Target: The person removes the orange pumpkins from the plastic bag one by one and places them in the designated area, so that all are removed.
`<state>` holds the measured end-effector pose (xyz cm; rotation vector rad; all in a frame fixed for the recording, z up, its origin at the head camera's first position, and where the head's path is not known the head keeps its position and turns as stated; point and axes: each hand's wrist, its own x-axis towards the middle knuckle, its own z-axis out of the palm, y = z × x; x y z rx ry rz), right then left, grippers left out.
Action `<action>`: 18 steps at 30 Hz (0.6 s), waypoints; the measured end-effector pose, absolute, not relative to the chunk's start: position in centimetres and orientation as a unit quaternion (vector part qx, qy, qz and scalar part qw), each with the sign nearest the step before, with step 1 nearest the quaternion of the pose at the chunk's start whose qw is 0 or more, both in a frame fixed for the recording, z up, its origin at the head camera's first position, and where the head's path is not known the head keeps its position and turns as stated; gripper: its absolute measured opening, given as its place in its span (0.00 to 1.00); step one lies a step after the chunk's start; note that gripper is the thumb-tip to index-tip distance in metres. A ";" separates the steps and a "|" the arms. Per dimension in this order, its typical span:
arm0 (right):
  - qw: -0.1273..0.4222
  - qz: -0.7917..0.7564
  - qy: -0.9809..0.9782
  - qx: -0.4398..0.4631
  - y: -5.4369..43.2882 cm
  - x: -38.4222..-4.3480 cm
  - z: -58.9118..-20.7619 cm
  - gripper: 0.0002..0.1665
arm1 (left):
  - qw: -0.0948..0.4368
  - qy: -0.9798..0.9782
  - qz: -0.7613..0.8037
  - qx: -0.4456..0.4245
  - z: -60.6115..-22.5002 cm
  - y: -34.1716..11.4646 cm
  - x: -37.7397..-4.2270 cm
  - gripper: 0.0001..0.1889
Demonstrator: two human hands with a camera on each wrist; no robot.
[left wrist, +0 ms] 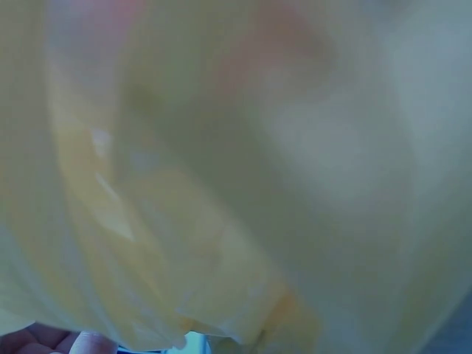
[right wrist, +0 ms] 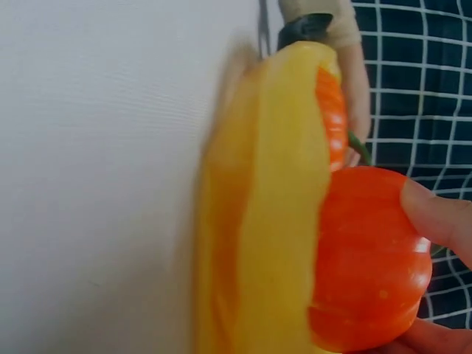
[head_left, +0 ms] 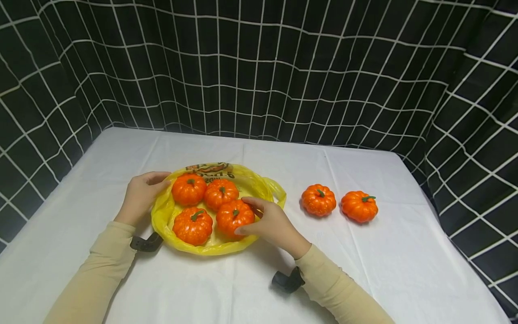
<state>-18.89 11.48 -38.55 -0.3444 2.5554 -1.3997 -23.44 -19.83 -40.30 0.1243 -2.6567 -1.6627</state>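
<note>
A yellow plastic bag lies open on the table, its rim spread wide around several small orange pumpkins with green stems. My left hand holds the bag's left rim, fingertips at the edge. In the left wrist view the yellow film fills the picture, with fingers at the lower left corner. My right hand grips the right front pumpkin inside the bag, thumb on the near side and fingers on the far side. In the right wrist view this pumpkin shows above the bag's edge.
To the right of the bag, two more pumpkins stand on the white cloth: one nearer and one farther right. Black curtain with a white grid surrounds the table at the back and sides. Black straps sit on both wrists.
</note>
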 end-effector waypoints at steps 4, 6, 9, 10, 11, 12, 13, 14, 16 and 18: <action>0.103 -0.486 0.859 -0.121 11.9 -18.9 -37.7 0.44 | 0.002 -0.846 -0.533 0.039 -40.3 -19.8 -23.5 0.22; 0.103 -0.494 0.855 -0.119 12.3 -18.7 -37.2 0.44 | 0.000 -0.845 -0.534 0.039 -40.3 -19.8 -23.5 0.22; 0.104 -0.505 0.849 -0.117 13.0 -18.6 -36.4 0.44 | -0.001 -0.845 -0.533 0.043 -40.4 -19.8 -23.5 0.22; 0.101 -0.507 0.848 -0.118 13.3 -18.5 -36.2 0.44 | -0.002 -0.846 -0.532 0.044 -40.4 -19.8 -23.5 0.22; 0.098 -0.509 0.847 -0.119 13.5 -18.5 -36.0 0.44 | -0.002 -0.846 -0.532 0.044 -40.5 -19.9 -23.5 0.22; 0.096 -0.511 0.846 -0.122 13.8 -18.5 -35.8 0.44 | -0.001 -0.846 -0.531 0.044 -40.5 -19.9 -23.6 0.23; 0.093 -0.511 0.845 -0.123 14.0 -18.5 -35.7 0.44 | -0.001 -0.847 -0.529 0.045 -40.5 -19.9 -23.6 0.22; 0.091 -0.512 0.845 -0.123 14.3 -18.4 -35.5 0.44 | 0.000 -0.847 -0.529 0.044 -40.6 -19.9 -23.6 0.22; 0.085 -0.517 0.843 -0.123 14.9 -18.4 -35.2 0.43 | 0.000 -0.849 -0.527 0.044 -40.6 -19.9 -23.7 0.22; 0.081 -0.521 0.841 -0.122 15.5 -18.3 -35.0 0.44 | 0.001 -0.850 -0.525 0.044 -40.7 -20.0 -23.7 0.23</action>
